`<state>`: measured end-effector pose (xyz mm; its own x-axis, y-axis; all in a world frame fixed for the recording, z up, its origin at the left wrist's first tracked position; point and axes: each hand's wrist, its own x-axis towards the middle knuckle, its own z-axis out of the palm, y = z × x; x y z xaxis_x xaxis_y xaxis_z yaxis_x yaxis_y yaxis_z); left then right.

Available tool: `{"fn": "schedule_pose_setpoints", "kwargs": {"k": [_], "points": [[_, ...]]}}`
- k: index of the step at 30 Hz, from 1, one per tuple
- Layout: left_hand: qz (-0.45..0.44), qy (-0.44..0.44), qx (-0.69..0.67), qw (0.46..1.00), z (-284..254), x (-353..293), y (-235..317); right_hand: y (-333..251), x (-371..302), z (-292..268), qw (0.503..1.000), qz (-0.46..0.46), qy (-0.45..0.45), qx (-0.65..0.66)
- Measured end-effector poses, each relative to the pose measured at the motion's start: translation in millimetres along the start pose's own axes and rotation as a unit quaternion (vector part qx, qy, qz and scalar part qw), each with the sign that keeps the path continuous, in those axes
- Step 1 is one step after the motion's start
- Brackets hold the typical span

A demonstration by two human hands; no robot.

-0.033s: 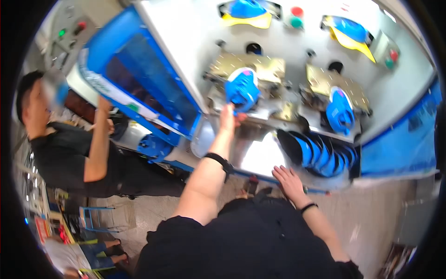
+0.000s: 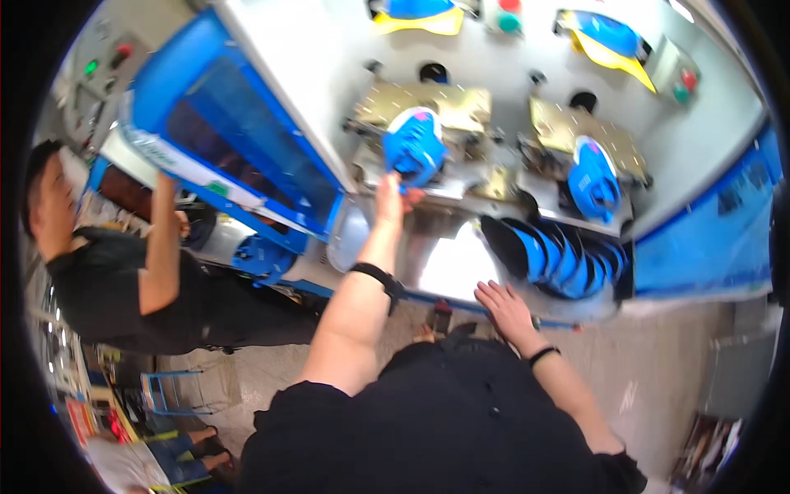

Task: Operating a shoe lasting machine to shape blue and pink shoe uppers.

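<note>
Just above the middle of the frame our left hand (image 2: 390, 196) reaches up to the blue moulded shoe upper with white trim (image 2: 414, 146) that sits on the left brass-coloured press fixture (image 2: 428, 107). The fingers close around its lower edge, though how firmly they grip we cannot tell. Our right hand (image 2: 504, 306) lies flat, fingers spread, on the shiny steel worktop (image 2: 440, 259) at the lower centre, holding nothing.

We judge the upper to be light and soft, a thin flexible shell that would buckle if squeezed at the sides. Its rim or heel end, where it stands clear of the fixture, looks the sounder place to take it. The surface seems smooth, perhaps a little slippery.

To the right, a second blue upper (image 2: 592, 177) sits on the right fixture (image 2: 580, 123). Below it, at the right of the worktop, a row of blue curved shells with dark linings (image 2: 559, 255) stands nested on edge, one against the next. We see no bin around them.

At the left of the frame another person in a black shirt (image 2: 90, 280) raises an arm to the blue-framed machine panel (image 2: 239, 140).
</note>
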<state>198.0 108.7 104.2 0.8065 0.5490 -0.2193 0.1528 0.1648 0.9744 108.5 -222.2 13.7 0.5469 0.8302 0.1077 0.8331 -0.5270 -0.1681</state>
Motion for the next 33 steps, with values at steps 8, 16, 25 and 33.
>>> {"fn": "schedule_pose_setpoints", "kwargs": {"k": [8, 16, 25, 33], "points": [[0.023, -0.024, 0.007, 0.999, -6.3, 15.6, -9.5, -1.9, -1.8, -12.7, 0.998, 0.033, -0.031, 0.041], [0.033, -0.051, -0.016, 0.998, -9.4, 14.8, -7.3, -18.3, 35.9, -5.7, 0.997, 0.013, -0.037, 0.064], [-0.003, -0.086, 0.017, 0.996, -17.7, 19.0, -5.0, -35.7, 68.6, 4.4, 0.998, -0.01, -0.055, 0.011], [0.003, -0.096, 0.03, 0.995, -19.4, 13.9, 2.9, -46.3, 75.7, 4.4, 1.0, 0.012, -0.021, 0.013]]}}
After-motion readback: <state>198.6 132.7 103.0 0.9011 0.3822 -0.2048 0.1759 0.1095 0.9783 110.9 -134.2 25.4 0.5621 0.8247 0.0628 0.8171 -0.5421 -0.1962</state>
